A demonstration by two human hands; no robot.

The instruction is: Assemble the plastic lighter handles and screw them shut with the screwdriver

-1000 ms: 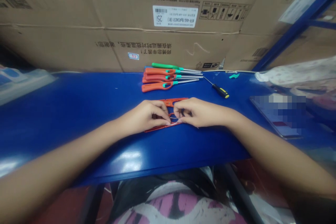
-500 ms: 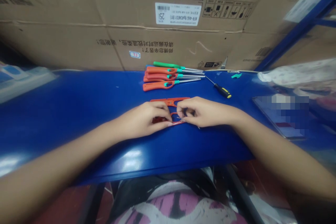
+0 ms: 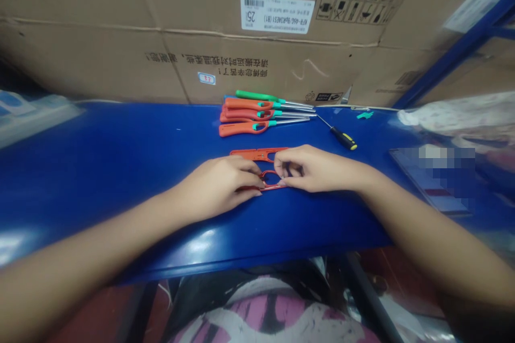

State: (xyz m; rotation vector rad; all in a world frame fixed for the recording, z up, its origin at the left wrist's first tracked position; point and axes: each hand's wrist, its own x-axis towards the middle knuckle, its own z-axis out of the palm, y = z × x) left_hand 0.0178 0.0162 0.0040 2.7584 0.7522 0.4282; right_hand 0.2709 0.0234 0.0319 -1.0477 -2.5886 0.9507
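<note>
An orange plastic lighter shell half (image 3: 270, 180) lies on the blue table (image 3: 100, 161) between my hands. My left hand (image 3: 221, 185) presses down on its left part, fingers curled over it. My right hand (image 3: 309, 169) pinches the shell's loop from the right; whether a small part sits in the fingertips is hidden. A second orange shell half (image 3: 253, 154) lies just behind the hands.
Several finished long-nosed lighters (image 3: 257, 113), orange and green, lie in a row at the back. A yellow-and-black screwdriver (image 3: 341, 138) and a small green piece (image 3: 365, 114) lie to the right. Cardboard boxes (image 3: 225, 27) wall the back; a blurred flat item (image 3: 436, 177) lies right.
Both hands stay on the orange shell, fingers shifting slightly. The view has tilted a little.
</note>
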